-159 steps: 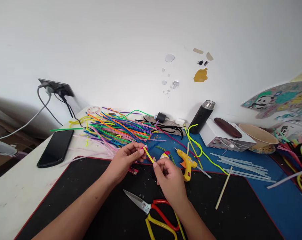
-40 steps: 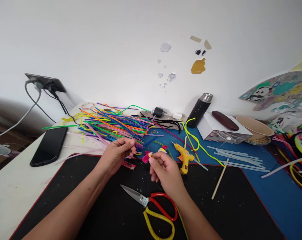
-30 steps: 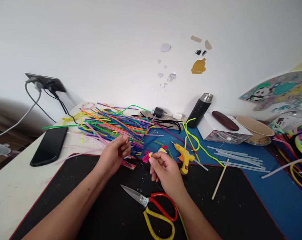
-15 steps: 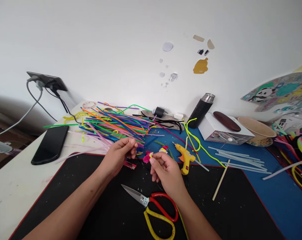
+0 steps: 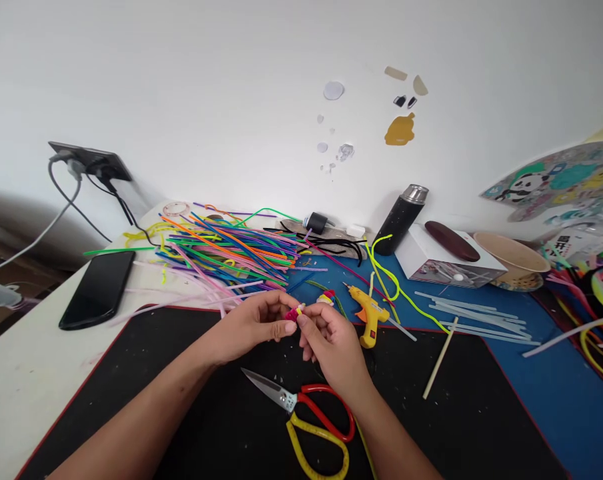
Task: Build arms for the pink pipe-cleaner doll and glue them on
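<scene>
Pinched between the fingertips of 2 hands, left hand and right hand, sits a small magenta-and-yellow piece. Nearer the wearer, below that grip, lie scissors; just right of it, a yellow glue gun; beyond and left, colourful pipe cleaners.

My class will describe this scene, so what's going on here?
A person pinches a small magenta-and-yellow fuzzy piece between the fingers of the left hand and right hand. Scissors lie on the black mat below, a yellow glue gun to the right, and colourful fuzzy stems beyond.
</scene>
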`<action>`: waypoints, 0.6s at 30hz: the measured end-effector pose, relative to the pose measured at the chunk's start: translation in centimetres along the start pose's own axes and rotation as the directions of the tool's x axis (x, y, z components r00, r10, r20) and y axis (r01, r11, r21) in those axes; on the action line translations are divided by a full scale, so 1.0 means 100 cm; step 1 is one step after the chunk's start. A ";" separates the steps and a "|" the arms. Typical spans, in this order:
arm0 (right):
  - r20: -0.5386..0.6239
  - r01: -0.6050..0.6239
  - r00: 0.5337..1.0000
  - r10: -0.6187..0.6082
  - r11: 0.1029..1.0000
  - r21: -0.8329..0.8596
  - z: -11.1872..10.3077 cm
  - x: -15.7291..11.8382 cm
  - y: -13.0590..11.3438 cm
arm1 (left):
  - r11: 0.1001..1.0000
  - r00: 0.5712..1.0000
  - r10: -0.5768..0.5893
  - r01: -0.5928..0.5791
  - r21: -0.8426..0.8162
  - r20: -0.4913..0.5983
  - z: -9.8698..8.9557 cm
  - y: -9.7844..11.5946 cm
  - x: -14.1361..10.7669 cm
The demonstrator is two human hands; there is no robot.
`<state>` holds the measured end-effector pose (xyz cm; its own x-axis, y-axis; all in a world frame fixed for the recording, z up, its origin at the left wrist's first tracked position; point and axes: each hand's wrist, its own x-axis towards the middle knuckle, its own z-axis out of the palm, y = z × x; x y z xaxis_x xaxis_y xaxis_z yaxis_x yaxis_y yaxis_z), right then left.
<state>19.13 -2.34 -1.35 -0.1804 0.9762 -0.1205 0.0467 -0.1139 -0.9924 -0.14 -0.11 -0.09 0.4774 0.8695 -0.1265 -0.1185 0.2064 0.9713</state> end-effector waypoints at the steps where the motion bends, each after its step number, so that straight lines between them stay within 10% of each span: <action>1: 0.003 0.011 1.000 -0.011 1.000 -0.014 0.000 0.000 0.002 | 1.000 1.000 -0.006 0.006 -0.001 -0.014 0.001 0.000 0.000; 18: 0.018 0.028 0.999 -0.026 0.997 -0.065 0.001 0.000 0.003 | 0.998 0.998 0.017 -0.013 0.054 -0.065 -0.001 -0.004 0.001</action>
<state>19.06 -2.44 -1.68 -0.1992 0.9754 -0.0946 0.1060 -0.0746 -0.9916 -0.12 -0.02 -0.53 0.4180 0.9001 -0.1229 -0.0776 0.1702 0.9824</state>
